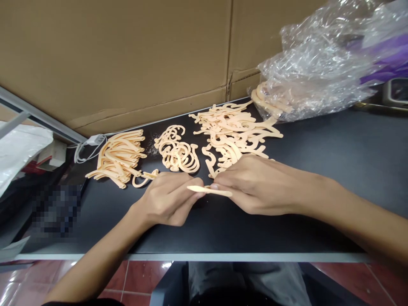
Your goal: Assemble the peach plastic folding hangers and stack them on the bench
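Both hands meet over the middle of a black table (334, 170). My left hand (167, 197) and my right hand (251, 182) each pinch one end of a flat peach-coloured plastic piece (210, 190), held level just above the table. Behind the hands lie three groups of the same plastic: a stack of straight strips (119, 157) at the left, a cluster of curved hooks (178, 151) in the middle, and a larger loose heap of uncut parts (234, 131) at the right. One loose hook (145, 177) lies beside my left hand.
A crumpled clear plastic bag (321, 63) holding more peach parts sits at the back right. Cardboard boxes (127, 55) stand as a wall behind the table. A white cable and plug (92, 141) lie at the table's back left corner. Red floor tiles show below the front edge.
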Available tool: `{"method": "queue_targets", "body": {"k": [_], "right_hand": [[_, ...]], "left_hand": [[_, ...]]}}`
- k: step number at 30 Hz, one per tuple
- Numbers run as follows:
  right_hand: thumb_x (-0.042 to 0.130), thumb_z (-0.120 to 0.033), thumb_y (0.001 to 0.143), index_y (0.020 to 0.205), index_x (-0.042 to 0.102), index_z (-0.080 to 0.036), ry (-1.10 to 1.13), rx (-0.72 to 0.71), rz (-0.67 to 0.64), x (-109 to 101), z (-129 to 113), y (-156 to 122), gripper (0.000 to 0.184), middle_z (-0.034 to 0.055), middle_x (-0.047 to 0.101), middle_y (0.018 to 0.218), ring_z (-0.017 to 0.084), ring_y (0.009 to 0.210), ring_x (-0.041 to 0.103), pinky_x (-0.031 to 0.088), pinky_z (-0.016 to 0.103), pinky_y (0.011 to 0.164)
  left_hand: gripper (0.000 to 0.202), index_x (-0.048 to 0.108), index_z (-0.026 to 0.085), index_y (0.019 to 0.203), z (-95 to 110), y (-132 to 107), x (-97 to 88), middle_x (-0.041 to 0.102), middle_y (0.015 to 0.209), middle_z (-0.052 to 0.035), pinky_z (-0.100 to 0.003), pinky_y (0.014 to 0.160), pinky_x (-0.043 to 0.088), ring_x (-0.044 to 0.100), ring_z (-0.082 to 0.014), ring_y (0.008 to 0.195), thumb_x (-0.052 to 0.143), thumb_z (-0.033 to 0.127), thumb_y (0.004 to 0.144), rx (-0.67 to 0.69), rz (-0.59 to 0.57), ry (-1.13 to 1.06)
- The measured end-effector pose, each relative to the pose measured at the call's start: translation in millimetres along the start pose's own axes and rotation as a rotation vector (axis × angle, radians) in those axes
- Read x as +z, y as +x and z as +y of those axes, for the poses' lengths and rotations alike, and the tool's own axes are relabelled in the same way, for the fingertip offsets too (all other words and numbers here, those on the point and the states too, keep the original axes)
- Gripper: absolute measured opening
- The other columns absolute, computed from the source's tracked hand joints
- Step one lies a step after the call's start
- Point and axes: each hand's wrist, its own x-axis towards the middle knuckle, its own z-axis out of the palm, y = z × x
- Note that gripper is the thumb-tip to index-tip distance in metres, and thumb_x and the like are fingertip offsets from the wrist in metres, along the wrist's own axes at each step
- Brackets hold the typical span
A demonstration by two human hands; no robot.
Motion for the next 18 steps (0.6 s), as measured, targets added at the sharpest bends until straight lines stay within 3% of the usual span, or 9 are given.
{"method": "queue_targets", "body": {"k": [8,18], "right_hand": [[0.048,-0.011,0.089,0.075,0.064,-0.015,-0.147,0.012,-0.088,0.7,-4.5,1.1,0.021,0.003,0.058,0.06,0.011,0.049,0.036,0.019,0.032,0.052],[0.045,-0.012,0.091,0.075,0.063,-0.014,-0.244,0.006,-0.061,7.4,-3.3,2.0,0.024,0.0029,0.056,0.056,0.01,0.043,0.027,0.016,0.034,0.048]], "left_hand": [[0.012,0.066,0.01,0.098,0.6,-1.5,-1.2,0.071,0.077,-0.0072,-0.027,0.054,0.049,0.067,-0.016,0.064,0.063,0.007,0.087,0.004,-0.006,0.02],[0.016,0.07,0.015,0.092,2.4,3.2,-4.8,0.074,0.076,-0.0068,-0.025,0.057,0.057,0.072,-0.0156,0.067,0.055,0.016,0.095,-0.081,-0.169,0.034]]}}
